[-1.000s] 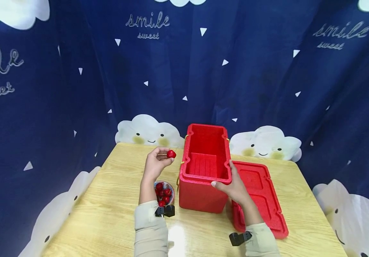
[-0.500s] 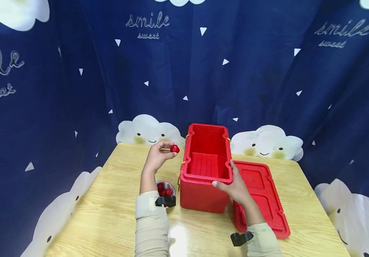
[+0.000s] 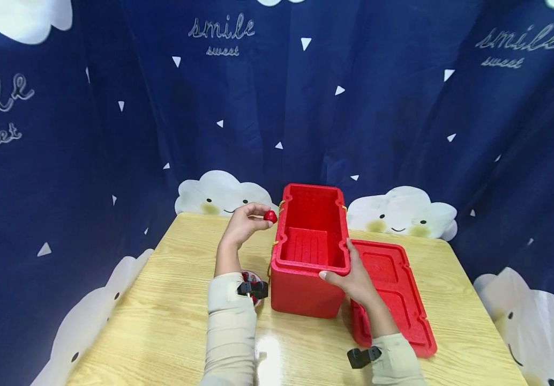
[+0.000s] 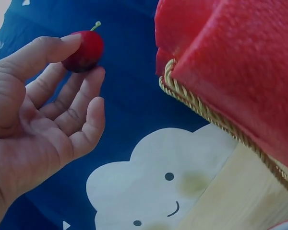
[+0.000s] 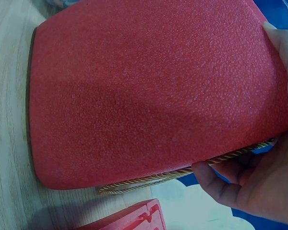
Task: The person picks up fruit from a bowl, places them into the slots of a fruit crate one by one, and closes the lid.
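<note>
My left hand (image 3: 245, 225) pinches a dark red cherry (image 4: 88, 51) with a short green stem between thumb and fingertips. It is raised just left of the upper rim of a lidless red foam box (image 3: 296, 292). In the head view the cherry overlaps the edge of that rim. My right hand (image 3: 358, 279) grips the box's near right corner, thumb at the near rim and fingers along the right side. Gold cord (image 4: 206, 112) runs along the box's side in the left wrist view. No fruit shows on the part of the box floor in view.
The red lid (image 3: 395, 295) lies flat on the wooden table (image 3: 161, 311), right of the box. A small patterned bowl (image 3: 258, 277) with red cherries stands left of the box, mostly hidden behind my left forearm. A blue curtain (image 3: 257, 96) hangs behind the table.
My left hand has moved right and slightly away from me with the cherry, closer to the box rim. My left sleeve now covers more of the bowl. The right hand keeps its hold.
</note>
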Motion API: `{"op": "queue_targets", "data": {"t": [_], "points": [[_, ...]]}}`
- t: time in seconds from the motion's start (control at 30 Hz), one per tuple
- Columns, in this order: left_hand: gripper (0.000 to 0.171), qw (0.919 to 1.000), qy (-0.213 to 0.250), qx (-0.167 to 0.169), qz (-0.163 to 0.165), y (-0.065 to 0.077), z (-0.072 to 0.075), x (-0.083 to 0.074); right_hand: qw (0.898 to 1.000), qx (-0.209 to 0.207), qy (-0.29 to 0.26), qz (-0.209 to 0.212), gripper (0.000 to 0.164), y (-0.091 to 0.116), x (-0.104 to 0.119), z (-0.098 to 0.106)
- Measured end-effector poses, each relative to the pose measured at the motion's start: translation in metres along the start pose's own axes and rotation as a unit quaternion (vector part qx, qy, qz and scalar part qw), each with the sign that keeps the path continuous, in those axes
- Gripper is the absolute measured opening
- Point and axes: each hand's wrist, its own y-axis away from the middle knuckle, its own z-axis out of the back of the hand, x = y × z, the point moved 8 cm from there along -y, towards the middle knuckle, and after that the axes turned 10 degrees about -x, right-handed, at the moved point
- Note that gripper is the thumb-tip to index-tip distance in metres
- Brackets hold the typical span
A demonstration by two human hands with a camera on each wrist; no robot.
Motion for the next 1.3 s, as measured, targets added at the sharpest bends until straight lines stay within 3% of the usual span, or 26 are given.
{"op": "queue_targets", "data": {"t": [0.37,0.67,0.97,1.17,1.3], "points": [[0.038,0.9969,0.053,0.053,0.023,-0.018,-0.022,0.002,1.000,-0.002,-0.006,0.007,0.113,-0.002,0.001,0.000],[0.041,0.9824,0.104,0.133,0.081,-0.028,-0.043,0.004,1.000,-0.005,-0.004,0.003,0.113,-0.002,0.002,0.000],[0.033,0.9682,0.106,0.200,0.107,-0.027,-0.062,-0.002,1.000,0.008,-0.019,-0.003,0.112,0.001,0.011,0.000],[0.040,0.9646,0.086,0.215,0.125,-0.029,-0.072,0.002,1.000,0.015,-0.018,-0.010,0.108,0.010,0.030,0.000],[0.041,0.9617,0.084,0.225,0.133,-0.034,-0.078,0.001,1.000,0.012,-0.027,-0.008,0.108,0.009,0.028,0.000]]}}
